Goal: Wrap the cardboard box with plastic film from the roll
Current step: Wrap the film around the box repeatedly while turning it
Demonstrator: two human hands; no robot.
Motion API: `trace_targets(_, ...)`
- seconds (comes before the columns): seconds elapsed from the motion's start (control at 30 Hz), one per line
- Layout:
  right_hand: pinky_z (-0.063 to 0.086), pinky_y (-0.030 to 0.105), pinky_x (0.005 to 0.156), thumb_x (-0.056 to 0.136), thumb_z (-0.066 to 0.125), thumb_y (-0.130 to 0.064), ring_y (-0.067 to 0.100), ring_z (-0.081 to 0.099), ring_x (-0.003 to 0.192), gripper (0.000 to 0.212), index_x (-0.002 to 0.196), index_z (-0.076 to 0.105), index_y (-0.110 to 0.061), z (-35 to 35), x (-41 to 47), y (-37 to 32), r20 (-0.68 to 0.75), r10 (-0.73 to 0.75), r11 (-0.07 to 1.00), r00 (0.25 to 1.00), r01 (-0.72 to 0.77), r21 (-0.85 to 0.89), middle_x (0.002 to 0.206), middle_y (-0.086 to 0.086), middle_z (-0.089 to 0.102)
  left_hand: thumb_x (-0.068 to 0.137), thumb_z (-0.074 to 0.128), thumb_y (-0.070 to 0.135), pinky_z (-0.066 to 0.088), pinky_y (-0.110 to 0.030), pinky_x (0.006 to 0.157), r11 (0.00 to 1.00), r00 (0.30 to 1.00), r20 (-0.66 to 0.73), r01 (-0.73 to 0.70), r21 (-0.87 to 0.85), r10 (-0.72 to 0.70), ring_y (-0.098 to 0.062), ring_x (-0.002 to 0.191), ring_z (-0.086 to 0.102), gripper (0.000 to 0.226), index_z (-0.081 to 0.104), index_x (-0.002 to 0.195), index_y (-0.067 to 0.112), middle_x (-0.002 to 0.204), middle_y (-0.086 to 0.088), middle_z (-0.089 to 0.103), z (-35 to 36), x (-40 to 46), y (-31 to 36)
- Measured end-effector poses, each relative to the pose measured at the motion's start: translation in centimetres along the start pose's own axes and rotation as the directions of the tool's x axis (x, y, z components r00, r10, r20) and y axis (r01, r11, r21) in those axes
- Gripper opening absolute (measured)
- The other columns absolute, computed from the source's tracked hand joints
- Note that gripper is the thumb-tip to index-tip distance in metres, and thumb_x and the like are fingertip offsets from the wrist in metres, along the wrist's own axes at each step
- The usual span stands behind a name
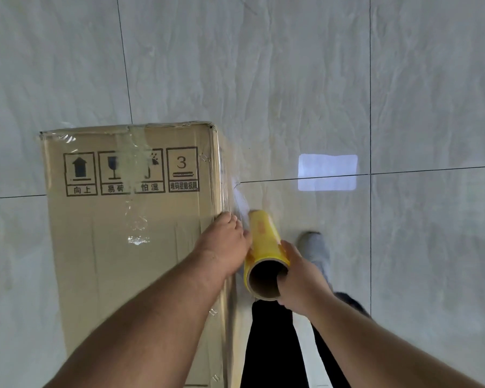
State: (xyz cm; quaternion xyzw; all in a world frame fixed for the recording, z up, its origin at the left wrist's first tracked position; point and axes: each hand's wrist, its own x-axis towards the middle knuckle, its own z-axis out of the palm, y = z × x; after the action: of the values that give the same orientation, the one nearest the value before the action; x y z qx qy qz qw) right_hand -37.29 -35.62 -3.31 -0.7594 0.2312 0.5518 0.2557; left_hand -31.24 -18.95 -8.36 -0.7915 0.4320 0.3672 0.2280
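Pale marbled floor tiles [291, 79] with dark grout lines lie under everything. Fingers [287, 252] of my right hand [300, 278] curl round the near open end of the yellow roll [263, 242], thumb inside its brown core. My left hand [224, 245] lies flat, fingers straight, pressing on the right top edge of the cardboard box [123, 219]. Clear plastic film [237, 194] stretches from the roll onto that edge, glossy and wrinkled across the box's black handling symbols. The tall box stands on the floor, left of my grey shoe [315, 247].
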Motion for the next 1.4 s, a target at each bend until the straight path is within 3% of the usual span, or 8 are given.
trace_targets(0.27, 0.059, 0.041, 0.088, 0.098, 0.051, -0.017, 0.032, 0.067, 0.111, 0.080, 0.165, 0.013, -0.041, -1.3, 0.8, -0.9, 0.056, -0.156, 0.922, 0.986, 0.166, -0.349, 0.132, 0.010, 0.062, 0.104, 0.047, 0.030, 0.005, -0.049, 0.127, 0.993, 0.999, -0.013, 0.034, -0.109, -0.036, -0.030, 0.157, 0.015, 0.053, 0.041, 0.154, 0.015, 0.170, -0.012, 0.019, 0.5, -0.8, 1.2)
trace_targets(0.47, 0.050, 0.039, 0.070, 0.096, 0.056, -0.013, 0.034, 0.067, 0.101, 0.068, 0.156, 0.028, -0.027, -1.8, 0.1, 1.4, 0.147, -0.175, 0.755, 0.973, 0.229, -0.614, 0.090, 0.001, 0.047, 0.104, 0.046, 0.029, 0.003, -0.047, 0.128, 0.985, 0.998, 0.002, 0.067, -0.159, -0.068, -0.030, 0.156, 0.017, 0.060, 0.030, 0.159, 0.010, 0.168, -0.014, 0.023, -0.8, -1.8, 3.7)
trace_targets(0.63, 0.048, 0.039, 0.068, 0.097, 0.053, -0.011, 0.033, 0.063, 0.092, 0.056, 0.150, 0.037, -0.023, 0.3, -0.1, 0.6, 0.275, -0.274, 0.575, 0.922, 0.386, -0.722, 0.084, 0.001, 0.043, 0.100, 0.052, 0.026, 0.011, -0.052, 0.125, 0.986, 0.989, 0.086, 0.133, -0.102, -0.124, -0.035, 0.148, 0.035, 0.047, 0.054, 0.145, 0.012, 0.155, -0.015, 0.048, -0.4, -1.0, 4.3)
trace_targets(0.73, 0.039, 0.034, 0.055, 0.096, 0.055, -0.009, 0.033, 0.061, 0.087, 0.060, 0.152, 0.039, -0.024, 2.2, -0.1, -0.5, 0.325, -0.279, 0.491, 0.904, 0.425, -0.761, 0.084, 0.002, 0.048, 0.100, 0.055, 0.031, 0.010, -0.053, 0.126, 0.993, 0.989, 0.100, 0.115, -0.016, -0.113, -0.036, 0.149, 0.033, 0.053, 0.049, 0.148, 0.011, 0.157, -0.017, 0.045, 0.9, -2.0, 4.3)
trace_targets(0.9, 0.043, 0.033, 0.063, 0.098, 0.051, -0.017, 0.031, 0.068, 0.105, 0.082, 0.167, 0.009, -0.028, 4.7, -0.5, 0.8, 0.154, -0.283, 0.647, 0.947, 0.307, -0.698, 0.118, 0.004, 0.068, 0.105, 0.042, 0.036, 0.009, -0.056, 0.125, 0.995, 0.992, 0.078, 0.097, 0.003, -0.097, -0.042, 0.153, 0.023, 0.058, 0.033, 0.156, 0.011, 0.164, -0.025, 0.028, 2.1, -3.3, 6.5)
trace_targets(1.0, 0.052, 0.037, 0.078, 0.097, 0.051, -0.023, 0.034, 0.067, 0.110, 0.081, 0.165, 0.009, -0.034, 5.7, -1.1, 3.2, 0.006, -0.155, 0.924, 0.988, 0.147, -0.352, 0.128, 0.007, 0.064, 0.107, 0.040, 0.028, 0.005, -0.056, 0.126, 0.995, 0.993, 0.062, 0.097, 0.003, -0.097, -0.041, 0.154, 0.018, 0.053, 0.037, 0.156, 0.008, 0.166, -0.025, 0.021, 2.5, -4.0, 7.1)
trace_targets(1.1, 0.063, 0.044, 0.078, 0.093, 0.043, -0.017, 0.031, 0.073, 0.090, 0.081, 0.163, 0.013, -0.044, 7.1, -2.0, 4.3, 0.040, -0.055, 0.998, 0.998, 0.056, -0.032, 0.112, 0.007, 0.063, 0.105, 0.045, 0.028, 0.005, -0.052, 0.127, 0.998, 0.998, 0.004, 0.058, -0.016, -0.058, -0.034, 0.157, 0.015, 0.057, 0.036, 0.157, 0.006, 0.169, -0.018, 0.017, 3.2, -4.4, 7.3)
trace_targets(1.4, 0.057, 0.040, 0.077, 0.096, 0.054, -0.011, 0.035, 0.067, 0.102, 0.079, 0.163, 0.018, -0.034, 5.8, -1.5, 4.2, 0.186, -0.222, 0.768, 0.957, 0.289, -0.572, 0.116, 0.012, 0.064, 0.105, 0.044, 0.028, 0.010, -0.052, 0.125, 0.999, 0.999, 0.042, 0.033, 0.016, -0.034, -0.037, 0.151, 0.031, 0.054, 0.039, 0.153, 0.005, 0.162, -0.022, 0.034, 3.7, -4.5, 8.0)
